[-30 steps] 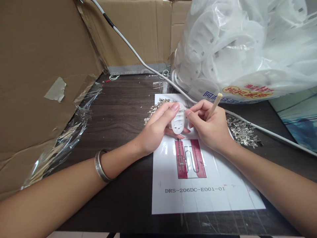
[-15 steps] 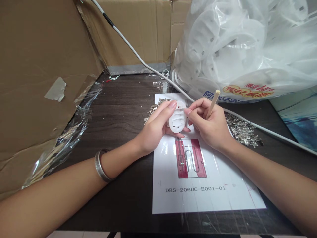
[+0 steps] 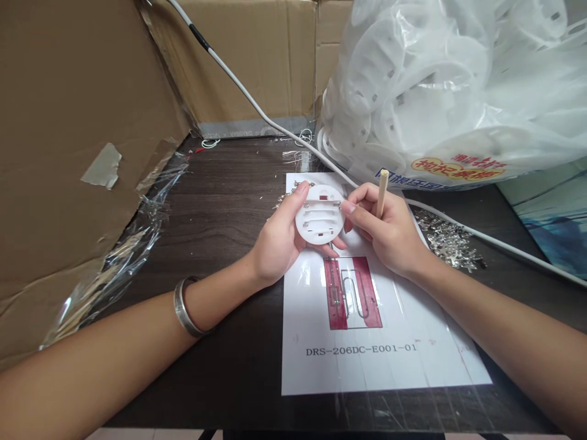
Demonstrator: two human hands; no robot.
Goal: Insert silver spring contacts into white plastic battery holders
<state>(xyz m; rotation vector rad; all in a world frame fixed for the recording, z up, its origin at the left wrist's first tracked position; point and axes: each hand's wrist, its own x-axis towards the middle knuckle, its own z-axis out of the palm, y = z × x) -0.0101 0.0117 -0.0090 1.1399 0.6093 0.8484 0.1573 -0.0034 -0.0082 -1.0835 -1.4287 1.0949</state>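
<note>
A white round plastic battery case (image 3: 320, 215) faces me above the printed sheet, its slots running across. My left hand (image 3: 280, 241) grips it by the left rim, thumb on the edge and fingers underneath. Small metal contacts show at its left side. At the right rim sits another metal contact (image 3: 337, 205), where my right hand's (image 3: 389, 226) thumb and forefinger are pinched; whether they hold it or only touch it I cannot tell. A wooden stick (image 3: 382, 192) is tucked in that same hand, pointing upward.
Loose metal contacts lie in a pile (image 3: 449, 241) at right, and more behind my left hand. A clear bag (image 3: 426, 104) of white plastic parts stands at the back right. A white cable (image 3: 257, 104) crosses the table. Cardboard (image 3: 82, 91) walls the left and back.
The battery case has turned from a slant to face me more fully, showing contacts at its left. The wooden stick has shifted slightly left and stands more upright.
</note>
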